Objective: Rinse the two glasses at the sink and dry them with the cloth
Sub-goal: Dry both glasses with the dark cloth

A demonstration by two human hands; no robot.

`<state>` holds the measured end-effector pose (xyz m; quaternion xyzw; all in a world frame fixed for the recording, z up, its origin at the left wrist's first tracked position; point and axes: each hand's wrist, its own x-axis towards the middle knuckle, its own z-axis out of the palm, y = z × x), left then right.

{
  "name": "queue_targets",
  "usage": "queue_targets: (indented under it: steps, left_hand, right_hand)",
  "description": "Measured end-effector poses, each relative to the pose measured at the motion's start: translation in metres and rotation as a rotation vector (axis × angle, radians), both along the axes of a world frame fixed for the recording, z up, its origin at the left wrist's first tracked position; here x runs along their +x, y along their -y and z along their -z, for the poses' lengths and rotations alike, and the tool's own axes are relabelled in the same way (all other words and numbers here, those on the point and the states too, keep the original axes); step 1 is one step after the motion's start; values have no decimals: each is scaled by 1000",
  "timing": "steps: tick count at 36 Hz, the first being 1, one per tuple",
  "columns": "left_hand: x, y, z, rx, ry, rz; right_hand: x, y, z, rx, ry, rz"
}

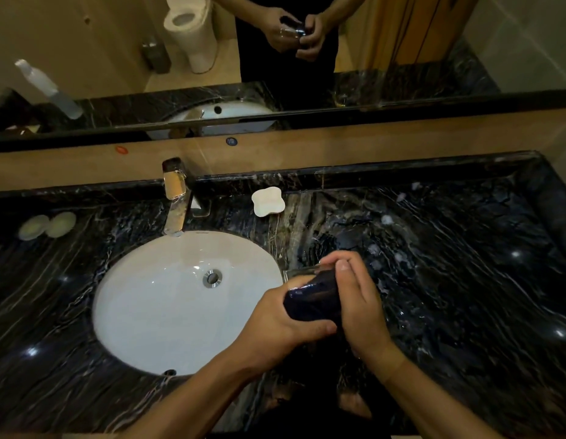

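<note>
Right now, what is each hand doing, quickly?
Left hand: closed around the dark cloth wrapped on the glass.
Right hand: closed on the same glass and cloth.

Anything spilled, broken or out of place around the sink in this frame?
Nothing stands out. Both hands, left and right, hold a glass wrapped in a dark cloth beside the basin. Pale spots on the counter may be droplets; only one glass is visible.

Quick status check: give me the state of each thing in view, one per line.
glass: held on its side, cloth around it
cloth: dark, wrapped on the glass
left hand: grips the cloth
right hand: grips glass and cloth
faucet: no water seen running
sink: no water pooled
soap dish: empty
</note>
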<state>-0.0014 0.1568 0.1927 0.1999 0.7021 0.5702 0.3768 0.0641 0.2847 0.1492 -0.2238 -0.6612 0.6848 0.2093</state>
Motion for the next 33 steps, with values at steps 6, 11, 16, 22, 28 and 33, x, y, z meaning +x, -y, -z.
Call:
queue_targets:
  steps: [6, 11, 16, 22, 28, 33]
  left_hand:
    - [-2, -2, 14, -83, -412, 156]
    - [-16, 8, 30, -137, -1108, 539]
    - [-31, 14, 38, -123, -1236, 696]
    - [-28, -2, 18, -175, -304, 77]
    - [-19, -11, -4, -38, 224, -87]
    - [-7, -15, -3, -69, 44, 4]
  right_hand:
    - [-13, -4, -12, -370, 242, 90]
    - [-15, -27, -12, -718, 640, -269]
    - [-14, -35, 0, -778, 664, -515]
    - [-7, -9, 8, -464, 236, -231]
    - [-7, -5, 17, 160, -96, -2]
    - [-14, 0, 7, -141, -78, 212]
